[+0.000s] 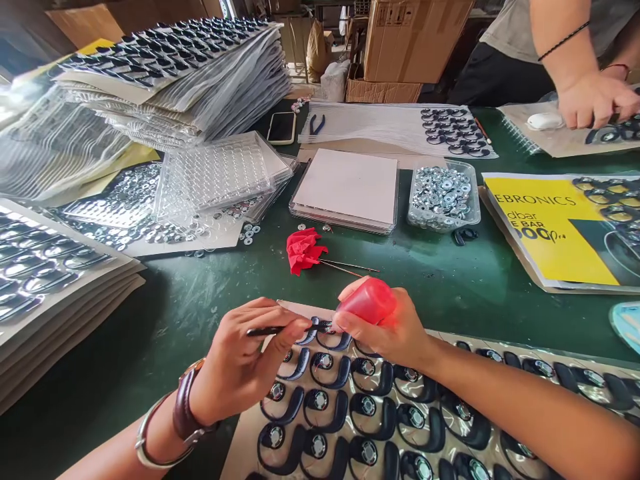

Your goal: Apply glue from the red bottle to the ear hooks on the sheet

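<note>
My left hand point(250, 360) is closed in a pinch on slim black tweezers point(264, 331), whose tips point right over the top row of parts. Wrapped in my right hand point(395, 333) is a soft red squeeze bottle point(367, 301), tilted with its lower end towards the same spot; its nozzle is mostly hidden by my fingers. Beneath both hands lies a card sheet point(240, 443) with rows of black hook-shaped ear pieces point(325, 407), each with a small round silver speaker part. A crumpled red cloth point(304, 251) with thin metal rods rests just beyond.
Behind stand a square stack of trays point(345, 187) and a clear tub of metal discs point(444, 197). Tall tray stacks point(200, 87) crowd the left. A phone point(281, 128) and pliers point(317, 124) lie farther back. Another person's hand point(595, 100) works at the upper right.
</note>
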The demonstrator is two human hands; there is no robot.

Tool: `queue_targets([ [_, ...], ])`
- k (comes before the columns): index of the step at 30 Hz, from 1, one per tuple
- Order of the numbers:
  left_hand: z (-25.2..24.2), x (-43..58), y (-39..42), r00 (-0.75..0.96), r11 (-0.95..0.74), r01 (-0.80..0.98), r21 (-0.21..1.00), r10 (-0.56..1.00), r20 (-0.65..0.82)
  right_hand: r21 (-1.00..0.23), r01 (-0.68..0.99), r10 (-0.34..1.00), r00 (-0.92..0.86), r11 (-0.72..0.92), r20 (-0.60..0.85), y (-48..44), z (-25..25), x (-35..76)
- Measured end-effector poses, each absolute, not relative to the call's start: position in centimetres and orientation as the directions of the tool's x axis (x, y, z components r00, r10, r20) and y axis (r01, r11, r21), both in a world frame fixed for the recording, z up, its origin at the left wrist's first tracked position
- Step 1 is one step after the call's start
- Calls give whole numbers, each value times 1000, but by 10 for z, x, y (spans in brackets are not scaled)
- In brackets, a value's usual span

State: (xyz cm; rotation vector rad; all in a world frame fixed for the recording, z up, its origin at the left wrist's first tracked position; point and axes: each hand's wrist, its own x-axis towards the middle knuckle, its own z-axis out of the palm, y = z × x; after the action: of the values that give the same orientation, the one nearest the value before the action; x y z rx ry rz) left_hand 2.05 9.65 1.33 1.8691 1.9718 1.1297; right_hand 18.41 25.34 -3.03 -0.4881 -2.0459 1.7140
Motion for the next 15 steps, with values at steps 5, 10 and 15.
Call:
queue_targets([
  [5, 13, 18, 101, -253, -5, 709, 705, 932, 261, -977, -17, 518, -846, 211, 127, 252, -30, 186],
  [10, 10, 21, 92, -170, -138, 769, 624, 897, 408, -1000, -20, 533, -846, 11, 23, 254, -8, 191],
  [15, 4, 33, 59, 163, -388, 837, 386, 850, 501, -994, 63, 519, -849, -87, -99, 246, -2, 196],
])
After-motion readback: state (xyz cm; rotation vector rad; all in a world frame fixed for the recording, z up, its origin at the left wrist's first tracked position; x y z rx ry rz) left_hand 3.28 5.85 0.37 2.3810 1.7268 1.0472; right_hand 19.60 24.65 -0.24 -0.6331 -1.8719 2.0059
